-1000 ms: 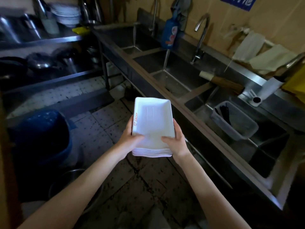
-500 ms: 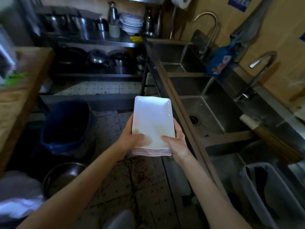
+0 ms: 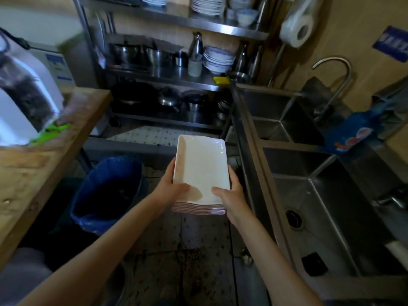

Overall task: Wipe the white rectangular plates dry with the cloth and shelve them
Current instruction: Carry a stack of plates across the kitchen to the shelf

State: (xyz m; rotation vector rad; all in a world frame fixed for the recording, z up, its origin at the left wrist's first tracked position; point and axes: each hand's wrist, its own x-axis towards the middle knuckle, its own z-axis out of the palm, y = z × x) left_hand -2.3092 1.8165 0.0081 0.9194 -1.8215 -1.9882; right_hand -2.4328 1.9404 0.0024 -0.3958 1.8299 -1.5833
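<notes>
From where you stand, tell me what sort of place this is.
Most likely a restaurant or canteen dishwashing area. A long steel multi-basin sink runs down the right, a steel rack ahead holds stacked bowls, plates and pots, and both hands carry a stack of white rectangular plates.

A blue bin (image 3: 108,191) sits left of the hands, a steel sink (image 3: 326,219) right, pots (image 3: 170,100) ahead.

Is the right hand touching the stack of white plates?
Touching. In the head view, the right hand grips the stack of white plates, thumb lying on the top plate.
</notes>
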